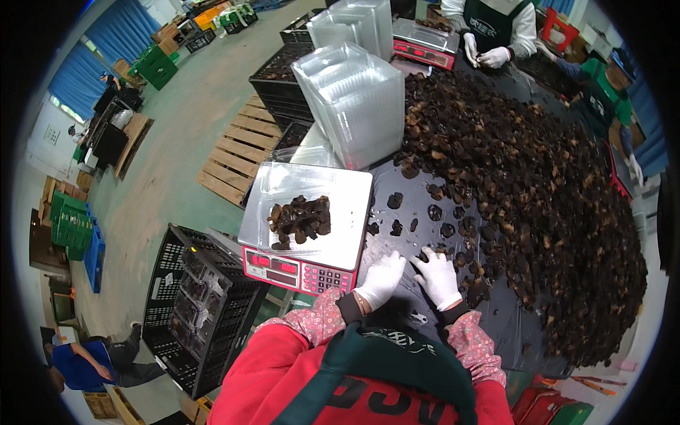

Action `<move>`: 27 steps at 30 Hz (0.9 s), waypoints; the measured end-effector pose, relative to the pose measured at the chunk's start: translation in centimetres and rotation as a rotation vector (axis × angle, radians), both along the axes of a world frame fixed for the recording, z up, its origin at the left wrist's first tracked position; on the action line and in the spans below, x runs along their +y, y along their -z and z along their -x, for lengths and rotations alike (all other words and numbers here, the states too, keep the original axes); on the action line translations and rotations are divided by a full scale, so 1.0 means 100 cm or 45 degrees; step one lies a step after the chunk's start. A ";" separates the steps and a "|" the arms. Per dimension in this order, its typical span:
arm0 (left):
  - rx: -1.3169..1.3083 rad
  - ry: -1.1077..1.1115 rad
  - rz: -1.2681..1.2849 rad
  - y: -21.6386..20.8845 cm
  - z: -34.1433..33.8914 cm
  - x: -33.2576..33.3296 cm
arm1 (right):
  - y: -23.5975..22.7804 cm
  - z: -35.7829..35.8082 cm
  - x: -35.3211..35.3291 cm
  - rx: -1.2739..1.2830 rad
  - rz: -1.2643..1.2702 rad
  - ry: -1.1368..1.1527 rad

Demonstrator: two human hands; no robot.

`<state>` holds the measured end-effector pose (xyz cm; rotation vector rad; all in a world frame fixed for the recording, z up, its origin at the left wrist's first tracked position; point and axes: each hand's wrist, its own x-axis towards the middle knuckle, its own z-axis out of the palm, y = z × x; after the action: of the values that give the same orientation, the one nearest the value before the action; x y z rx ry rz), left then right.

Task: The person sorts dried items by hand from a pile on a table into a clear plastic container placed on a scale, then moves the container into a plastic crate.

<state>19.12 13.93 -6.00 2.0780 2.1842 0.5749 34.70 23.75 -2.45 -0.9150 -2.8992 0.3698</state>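
My left hand (382,278), in a white glove, rests on the black-covered table (397,184) beside the scale, fingers stretched forward and nothing visible in them. My right hand (437,278), gloved too, lies just right of it with fingers apart, near a few loose dark mushroom pieces. On the scale's (350,195) metal plate sits a clear plastic tray (273,185) holding a small heap of dark wood-ear mushrooms (304,219). A large pile of the same mushrooms (524,170) covers the table's right side, with scattered pieces (434,212) ahead of my hands.
Tall stacks of clear trays (354,106) stand beyond the scale. A black crate (205,312) with filled clear packs is at lower left. A wooden pallet (241,149) lies on the floor. Across the table, a gloved co-worker (496,35) handles pieces near another scale (425,46).
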 end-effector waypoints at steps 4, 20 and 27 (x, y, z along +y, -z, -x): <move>-0.412 0.117 0.091 -0.007 0.010 -0.011 | 0.024 -0.007 0.019 0.310 0.267 0.022; -0.383 -0.614 -0.556 -0.112 0.223 -0.077 | -0.089 0.210 -0.037 1.242 0.646 -0.430; -0.316 -0.531 -0.346 -0.103 0.207 -0.068 | -0.093 0.220 -0.047 0.764 0.332 -0.529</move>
<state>-1.57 7.13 4.25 1.5347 2.5049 1.1548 12.74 19.07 6.86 -0.1478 -2.4745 0.8906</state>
